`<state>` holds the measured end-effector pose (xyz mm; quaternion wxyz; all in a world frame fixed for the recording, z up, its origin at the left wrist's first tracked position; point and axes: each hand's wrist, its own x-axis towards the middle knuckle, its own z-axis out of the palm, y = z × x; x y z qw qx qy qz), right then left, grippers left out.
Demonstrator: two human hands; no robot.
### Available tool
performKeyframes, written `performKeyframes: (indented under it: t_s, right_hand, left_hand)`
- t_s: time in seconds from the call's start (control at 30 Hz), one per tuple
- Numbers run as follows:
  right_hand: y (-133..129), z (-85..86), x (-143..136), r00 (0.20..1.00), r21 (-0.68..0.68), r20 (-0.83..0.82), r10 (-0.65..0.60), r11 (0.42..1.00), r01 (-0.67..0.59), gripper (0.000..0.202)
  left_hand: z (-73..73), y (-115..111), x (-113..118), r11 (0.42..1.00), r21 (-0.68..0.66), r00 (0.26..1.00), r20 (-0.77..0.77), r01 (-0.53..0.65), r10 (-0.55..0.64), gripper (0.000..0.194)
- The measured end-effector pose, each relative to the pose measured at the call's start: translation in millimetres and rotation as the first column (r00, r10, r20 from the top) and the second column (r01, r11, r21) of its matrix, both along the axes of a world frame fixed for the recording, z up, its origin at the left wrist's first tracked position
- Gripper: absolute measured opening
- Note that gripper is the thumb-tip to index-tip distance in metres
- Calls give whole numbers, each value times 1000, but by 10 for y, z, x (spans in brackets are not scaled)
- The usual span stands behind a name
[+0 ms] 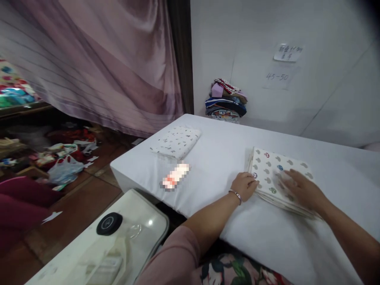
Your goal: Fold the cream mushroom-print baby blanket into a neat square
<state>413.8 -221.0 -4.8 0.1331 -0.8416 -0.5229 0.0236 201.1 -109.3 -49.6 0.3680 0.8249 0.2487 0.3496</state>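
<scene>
A folded white cloth (268, 180) with grey, red, blue and green mushroom-like prints lies on the white-covered table (219, 146), its layers showing along the near edge. At the cloth's left edge is my left hand (244, 186), with a bracelet on the wrist; its fingers are curled in and closed at the edge. My right hand (301, 190) rests on top of the same cloth towards its right side, fingers stretched out and blurred by motion. Another folded white cloth (176, 141) with small dark prints lies to the left, apart from both hands.
A blurred-out orange and white item (175, 177) lies near the table's front edge. Lower left stands a cream-coloured surface (142, 206) with a round black object (109, 223). Folded clothes (226, 101) are stacked behind the table. A pink curtain (127, 59) hangs left; bags (65, 168) litter the floor.
</scene>
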Motion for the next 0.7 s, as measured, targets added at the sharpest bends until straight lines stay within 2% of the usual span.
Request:
performKeyframes:
  t_s: [0.07,0.13,0.23,0.33,0.4,0.47,0.57,0.63,0.7]
  right_hand:
    - [184,38,112,994,69,103,-34,997,27,64]
    - [336,-36,209,981,57,184,-54,997,44,66]
    - [457,-297,333,976,-2,216,-35,999,36,63]
    - [488,-540,441,974,46,227,-20,999,10,59]
    - [494,-619,488,973,69,230,-20,998,5,59]
    - [499,-633,497,972,68,234,-22,998,6,60]
    - [514,-589,454,970,50,241,-17,999,5,61]
    - [529,-554,440,970,31,241,-13,999,5,60]
    - [543,-524,478,972,9,237,-4,1000,2,61]
  left_hand:
    - [-4,9,2,999,-32,1000,-17,-4,4,22]
    - [-6,11,-5,999,-49,999,-34,-1,-1,23]
    - [-12,-8,-19,998,-61,999,-47,3,-5,19]
    - [-14,-24,-11,995,-98,998,-68,-9,3,17]
    - [3,-3,14,991,-133,996,-86,-23,11,17]
    - [44,54,51,984,-158,989,-133,-80,59,21]
    - [147,174,130,950,-225,949,-279,-215,148,46]
    - [217,222,196,924,-303,922,-371,-235,114,58]
    - [261,191,263,897,-380,908,-416,-226,53,60]
